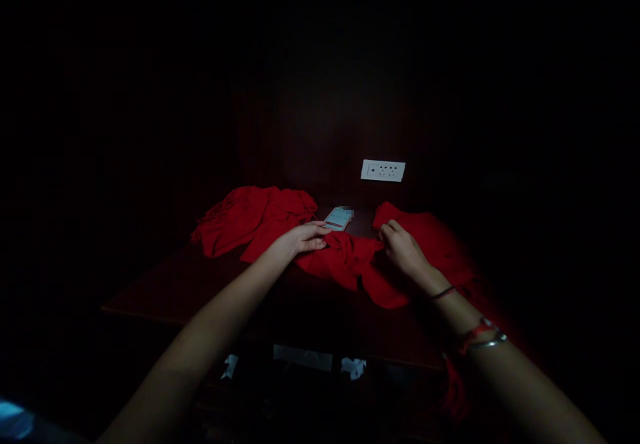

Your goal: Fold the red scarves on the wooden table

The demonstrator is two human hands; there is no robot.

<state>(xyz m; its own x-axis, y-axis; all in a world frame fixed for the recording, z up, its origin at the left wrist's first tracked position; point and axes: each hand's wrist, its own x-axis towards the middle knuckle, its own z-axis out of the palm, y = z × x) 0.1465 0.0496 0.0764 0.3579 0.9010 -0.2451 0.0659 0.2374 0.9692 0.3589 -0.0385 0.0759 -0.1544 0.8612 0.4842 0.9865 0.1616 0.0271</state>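
Note:
A long red scarf (340, 261) lies bunched and creased over the dark table, with fringe along its left end. My left hand (309, 237) rests against its middle part, fingers stretched to the right and the thumb apart from them. Just beyond those fingertips lies a phone (338, 219) with a lit screen, part of it pixelated. My right hand (400, 247) is closed in a pinch on the scarf's right part, its fingertips partly hidden. A dark band and a red-and-silver bracelet circle my right forearm.
A white wall socket (383, 171) sits on the dark panel behind the table (165, 291). The table's front edge runs below my forearms. Pale pieces (354, 368) show beneath it. Red fabric hangs over the edge at right. Darkness hides the surroundings.

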